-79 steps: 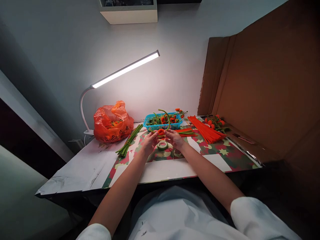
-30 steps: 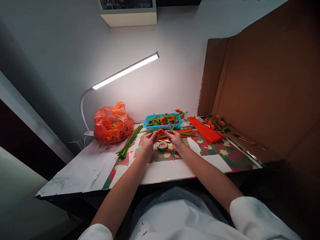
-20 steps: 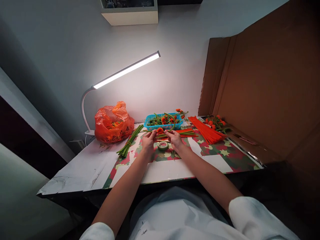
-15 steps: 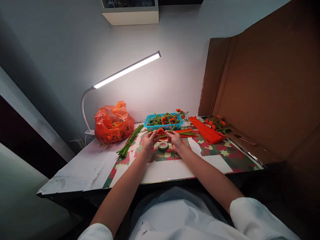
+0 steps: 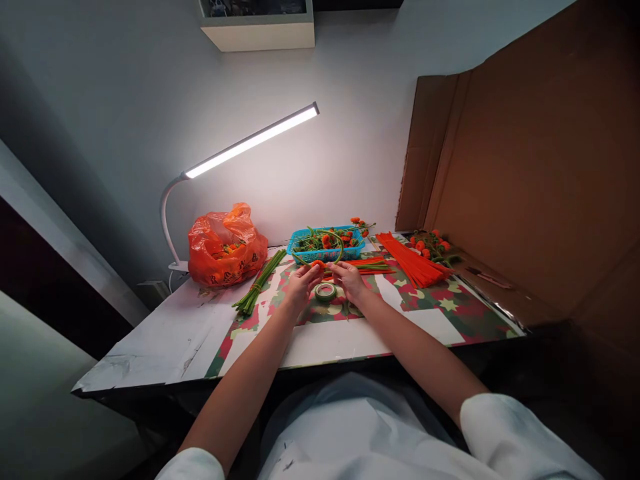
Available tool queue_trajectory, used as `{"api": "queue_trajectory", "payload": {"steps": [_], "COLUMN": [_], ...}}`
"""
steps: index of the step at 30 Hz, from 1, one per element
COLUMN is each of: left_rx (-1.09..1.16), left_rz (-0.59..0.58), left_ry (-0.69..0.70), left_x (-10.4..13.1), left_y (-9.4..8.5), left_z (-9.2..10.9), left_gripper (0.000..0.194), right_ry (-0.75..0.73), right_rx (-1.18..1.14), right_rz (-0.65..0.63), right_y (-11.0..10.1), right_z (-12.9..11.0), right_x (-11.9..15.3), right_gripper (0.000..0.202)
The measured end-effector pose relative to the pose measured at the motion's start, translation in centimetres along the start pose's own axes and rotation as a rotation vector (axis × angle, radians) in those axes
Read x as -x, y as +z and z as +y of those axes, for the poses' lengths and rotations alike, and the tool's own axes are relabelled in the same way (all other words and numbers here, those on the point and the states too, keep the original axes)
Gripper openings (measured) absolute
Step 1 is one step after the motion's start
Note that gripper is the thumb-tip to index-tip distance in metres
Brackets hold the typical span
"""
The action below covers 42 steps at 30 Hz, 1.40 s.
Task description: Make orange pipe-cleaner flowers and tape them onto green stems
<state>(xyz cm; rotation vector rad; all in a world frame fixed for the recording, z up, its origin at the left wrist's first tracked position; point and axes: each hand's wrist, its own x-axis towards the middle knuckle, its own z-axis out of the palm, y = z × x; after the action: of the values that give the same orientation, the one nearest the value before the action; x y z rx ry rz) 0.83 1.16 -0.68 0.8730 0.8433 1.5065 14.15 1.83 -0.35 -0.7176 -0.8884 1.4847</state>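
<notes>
Orange flower held in 2 hands near tape.

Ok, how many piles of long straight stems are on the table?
3: a green bundle left of the left hand, a mixed red-and-green pile just beyond the right hand, partly hidden, and a red pile farther right.

On the table sits the basket — plastic bag to its left, tape roll before it.
</notes>
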Motion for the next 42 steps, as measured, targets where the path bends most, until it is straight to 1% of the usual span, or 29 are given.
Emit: {"api": "queue_trajectory", "payload": {"steps": [4, 10, 14, 18, 21, 24, 26, 30, 33, 37, 42], "left_rx": [-0.011, -0.016, -0.016, -0.021, -0.026, -0.037, -0.047, -0.026, 0.001, 0.015, 0.008], "left_rz": [-0.018, -0.052, -0.046, -0.03, -0.011, 0.011, 0.019, 0.019, 0.003, 0.014, 0.061], "left_ry": [0.032, 0.044, 0.055, 0.038, 0.037, 0.049, 0.051, 0.049, 0.032, 0.006, 0.011], "left_x": [-0.1, 0.1, 0.2, 0.1, -0.1, -0.4, -0.6, -0.5, -0.3, -0.1, -0.2], "left_y": [-0.3, 0.0, 0.1, 0.0, -0.2, -0.5, -0.6, -0.4, -0.1, 0.1, 0.0], "left_z": [-0.2, -0.4, -0.4, -0.4, -0.4, -0.4, -0.5, -0.6, -0.6, -0.4, -0.1], "left_gripper": [0.033, 0.036, 0.036, 0.037, 0.033, 0.029, 0.026, 0.025, 0.029, 0.03, 0.023], "right_ry": [-0.045, -0.029, -0.041, -0.032, -0.081, -0.162, -0.175, -0.135, -0.091, -0.063, -0.039], "right_rx": [-0.015, -0.045, -0.046, 0.003, 0.047, 0.077, 0.088, 0.059, 0.011, -0.02, 0.06], "right_rz": [0.012, 0.037, 0.024, 0.011, -0.009, -0.002, 0.012, 0.062, 0.062, 0.04, -0.042], "right_y": [0.0, 0.3, 0.4, 0.4, 0.3, 0.1, 0.0, 0.2, 0.4, 0.6, 0.6], "right_z": [0.3, 0.6, 0.7, 0.7, 0.6, 0.7, 0.9, 1.1, 1.2, 1.2, 1.1], "right_x": [0.0, 0.2, 0.4, 0.5, 0.3, 0.1, 0.0, 0.0, 0.2, 0.4, 0.7], "right_gripper": [0.032, 0.033, 0.033, 0.033, 0.031, 0.03, 0.031, 0.035, 0.035, 0.036, 0.036]}}
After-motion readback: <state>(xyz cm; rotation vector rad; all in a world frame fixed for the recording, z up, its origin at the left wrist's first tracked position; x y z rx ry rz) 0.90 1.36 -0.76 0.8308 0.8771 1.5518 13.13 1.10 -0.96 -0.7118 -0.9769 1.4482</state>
